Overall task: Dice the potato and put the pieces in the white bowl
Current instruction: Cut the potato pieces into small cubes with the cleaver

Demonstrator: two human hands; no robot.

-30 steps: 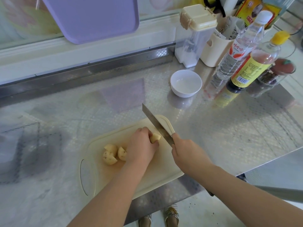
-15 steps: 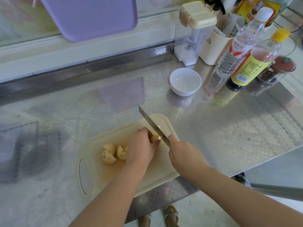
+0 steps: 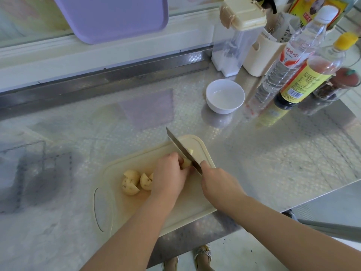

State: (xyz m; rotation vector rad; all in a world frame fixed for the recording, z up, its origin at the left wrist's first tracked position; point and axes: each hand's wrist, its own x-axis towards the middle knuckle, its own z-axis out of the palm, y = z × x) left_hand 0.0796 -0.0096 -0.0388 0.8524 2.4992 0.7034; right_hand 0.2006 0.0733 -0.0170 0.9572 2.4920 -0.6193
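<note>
My left hand [image 3: 168, 175] curls over the potato piece [image 3: 186, 163] on the cutting board [image 3: 125, 208]; larger chunks [image 3: 134, 181] lie just left. My right hand [image 3: 216, 182] grips the knife [image 3: 181, 149], blade against the piece. Recommended: fingertips tucked, cuts even. The white bowl [image 3: 224, 95] stands beyond on the bench, no pieces seen inside.

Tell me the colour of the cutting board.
The cutting board is cream; the head view shows it best.

Bright daylight from window behind; glare on steel counter [image 3: 273, 153]; wide-angle edge distortion; soft focus.
</note>
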